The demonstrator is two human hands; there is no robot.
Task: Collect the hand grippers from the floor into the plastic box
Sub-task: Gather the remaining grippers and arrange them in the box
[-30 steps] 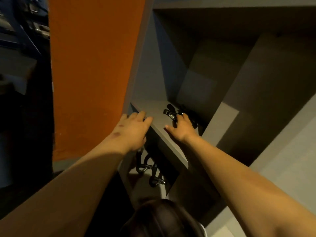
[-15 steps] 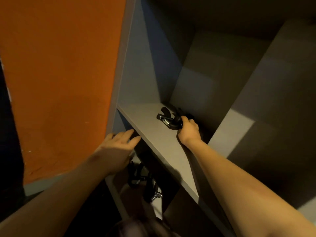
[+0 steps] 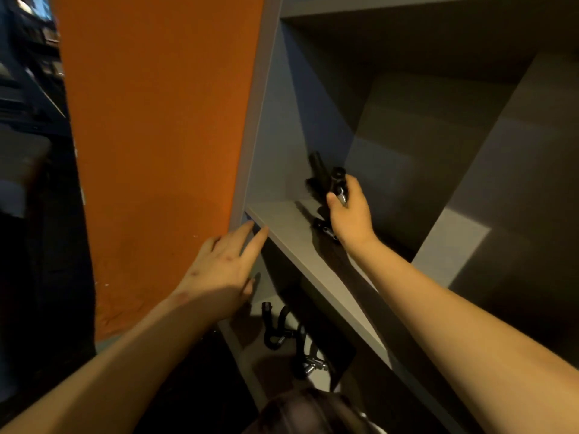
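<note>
My right hand [image 3: 351,214] grips a black hand gripper [image 3: 326,177] and holds it just above the grey shelf board [image 3: 282,223]. Its handles point upward. Part of another black gripper [image 3: 326,231] shows on the board under my wrist. My left hand [image 3: 225,264] is open, fingers stretched toward the front left corner of the shelf board. Below the board, two more black hand grippers [image 3: 277,330] [image 3: 308,358] lie on the pale lower surface. No plastic box is in view.
An orange panel [image 3: 156,136] stands at the left beside the grey cabinet side [image 3: 257,120]. The cabinet's back wall and another shelf above enclose the compartment. A dark rounded object [image 3: 310,411] sits at the bottom edge of the view.
My right hand has closed round the gripper and lifted it off the shelf board. My left hand has moved off the shelf top to its front corner.
</note>
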